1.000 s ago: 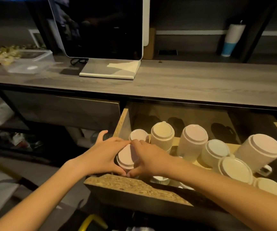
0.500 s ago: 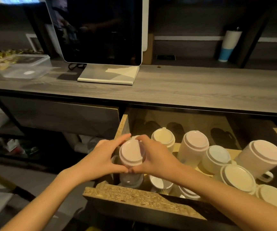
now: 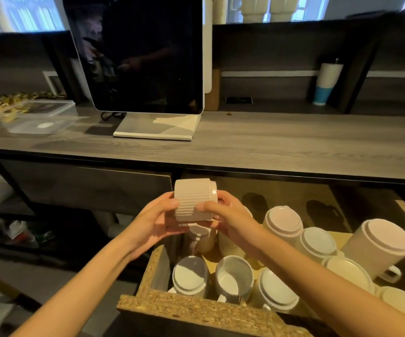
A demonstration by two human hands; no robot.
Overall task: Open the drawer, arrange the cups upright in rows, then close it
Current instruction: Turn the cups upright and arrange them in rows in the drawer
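The drawer (image 3: 196,310) stands pulled out under the counter, its chipboard front edge nearest me. Above its left end I hold a pale ribbed cup (image 3: 191,200) tipped on its side, base pointing right. My left hand (image 3: 157,220) grips its left side and my right hand (image 3: 223,215) its right side. Inside the drawer several cups stand upside down, such as a large one (image 3: 379,246) at the right and one (image 3: 283,222) in the middle. One cup (image 3: 233,276) near the front stands mouth up.
A grey wooden counter (image 3: 294,147) runs above the drawer. On it stand a dark monitor (image 3: 138,57) on a white base, a clear plastic box (image 3: 40,115) at the left and a white and blue tumbler (image 3: 326,81) at the back right. A dark shelf lies lower left.
Both hands lifted the ribbed cup out of the drawer's left end and turned it from base-up onto its side. The view tilted upward.
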